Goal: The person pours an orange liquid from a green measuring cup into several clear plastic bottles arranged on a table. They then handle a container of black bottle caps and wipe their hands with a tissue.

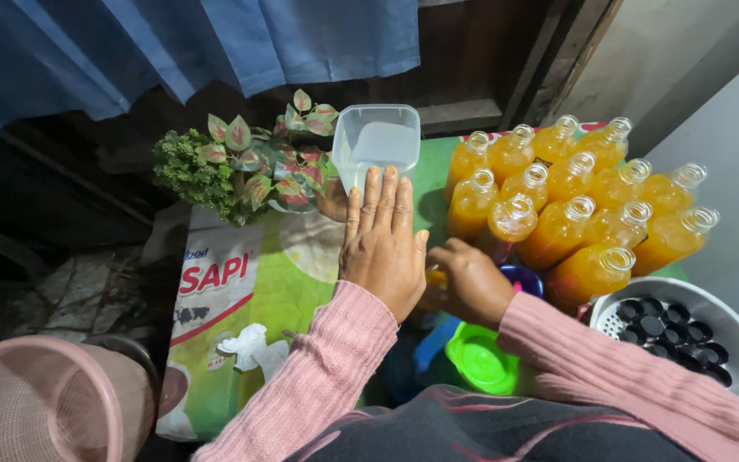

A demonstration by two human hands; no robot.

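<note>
Pink ribbed knit sleeves point(318, 376) on both forearms, seen from the head camera looking down; left hand point(384, 244) extended forward, palm down, fingers point(378, 192) straight and close together, fully open, gripping nothing; fingertips at the near rim of a translucent square plastic container point(378, 141), apparently touching it, contact not certain; container open-topped, standing at the far edge of the table, just beside a small potted plant with pink-and-green leaves point(254, 167); right hand point(470, 282) lower and to the right, fingers curled inward around something orange, mostly hidden by the left hand; cannot tell what is held or how firmly; blue rim of a vessel point(525, 275) showing just beyond the right wrist; bright green round plastic lid point(478, 359) below the right hand, near the lap; cluster of clear plastic bottles filled with orange liquid point(575, 210), uncapped, upright, packed touching one another, just right of both hands; white perforated bowl point(733, 334) holding black screw caps point(669, 329) at lower right, beside the bottles; green printed plastic sheet point(254, 316) covering the table under the left forearm; pink mesh basket point(44, 398) at lower left, well apart from the hands; blue curtain point(215, 43) hanging behind.
</note>
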